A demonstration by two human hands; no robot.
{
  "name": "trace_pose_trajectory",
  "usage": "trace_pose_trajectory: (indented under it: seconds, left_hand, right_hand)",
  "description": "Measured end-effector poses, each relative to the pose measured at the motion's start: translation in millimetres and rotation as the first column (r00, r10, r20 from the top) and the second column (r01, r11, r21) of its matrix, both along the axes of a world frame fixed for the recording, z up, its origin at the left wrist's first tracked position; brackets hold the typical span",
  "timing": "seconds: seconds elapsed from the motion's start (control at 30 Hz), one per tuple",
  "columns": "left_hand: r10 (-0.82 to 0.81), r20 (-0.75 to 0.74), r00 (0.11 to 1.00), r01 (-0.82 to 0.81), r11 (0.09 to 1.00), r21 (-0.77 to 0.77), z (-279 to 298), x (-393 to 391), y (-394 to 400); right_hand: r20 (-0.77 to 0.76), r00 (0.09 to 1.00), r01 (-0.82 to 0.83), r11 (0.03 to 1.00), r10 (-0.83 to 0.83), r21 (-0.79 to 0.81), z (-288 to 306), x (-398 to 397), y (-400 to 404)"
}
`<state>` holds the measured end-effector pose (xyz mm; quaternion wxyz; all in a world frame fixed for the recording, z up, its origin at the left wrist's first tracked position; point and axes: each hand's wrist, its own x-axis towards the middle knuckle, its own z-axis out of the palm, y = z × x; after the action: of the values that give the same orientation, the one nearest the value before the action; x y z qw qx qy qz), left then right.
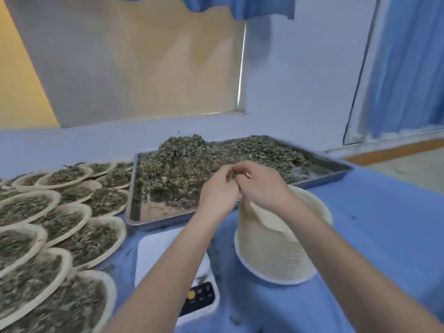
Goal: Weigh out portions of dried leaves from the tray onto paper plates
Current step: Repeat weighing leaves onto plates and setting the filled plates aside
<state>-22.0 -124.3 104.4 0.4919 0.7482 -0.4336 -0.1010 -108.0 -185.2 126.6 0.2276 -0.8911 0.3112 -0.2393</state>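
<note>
Blue tablecloth [374, 212] bears filled plates [60, 227]; left hand [217, 191] and right hand [260, 186] pinch leaves (blurred) over tray [336, 168].

Both hands [240, 186] pinching leaf bits over tray [134, 212], beside plate stack [276, 255].

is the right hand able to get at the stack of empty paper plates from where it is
Probably yes. The right hand hovers just above the stack of empty plates, fingers meeting the left hand over a few leaves. Nothing lies between it and the top plate.
</note>
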Motion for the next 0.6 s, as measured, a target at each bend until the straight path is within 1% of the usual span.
trace_pose_trajectory:
  seconds: [0.07,0.13,0.2,0.23,0.3,0.4,0.47,0.53,0.6]
  left_hand:
    - [-0.047,0.038,0.998,0.043,0.995,0.094,-7,-19,-21]
    - [-0.070,0.103,0.992,0.045,0.973,0.225,-15,-32,-34]
    - [-0.069,0.183,0.981,0.006,0.946,0.323,-22,-38,-43]
    - [-0.050,0.221,0.974,-0.031,0.935,0.352,-23,-37,-44]
    - [-0.022,0.270,0.963,-0.086,0.920,0.383,-21,-32,-44]
    - [-0.043,0.273,0.961,-0.079,0.905,0.419,-14,-22,-43]
    - [-0.042,0.283,0.958,-0.081,0.910,0.407,-11,-21,-43]
    - [-0.043,0.311,0.950,-0.082,0.922,0.378,-7,-22,-43]
    - [-0.054,0.338,0.940,-0.073,0.933,0.351,2,-22,-44]
  right_hand:
    - [-0.079,0.994,0.064,0.996,-0.069,-0.060,-5,-24,-20]
    - [-0.193,0.973,0.097,0.982,-0.128,-0.159,-14,-42,-37]
    - [-0.277,0.945,0.109,0.967,-0.173,-0.232,-22,-55,-54]
    - [-0.306,0.933,0.116,0.964,-0.188,-0.239,-26,-60,-62]
    - [-0.333,0.922,0.136,0.971,-0.196,-0.196,-30,-68,-74]
    - [-0.332,0.922,0.169,0.979,-0.198,-0.114,-32,-75,-87]
    - [-0.317,0.928,0.179,0.981,-0.195,-0.079,-30,-77,-92]
    - [-0.286,0.937,0.185,0.979,-0.203,-0.088,-25,-78,-94]
    - [-0.250,0.943,0.191,0.972,-0.220,-0.137,-17,-79,-94]
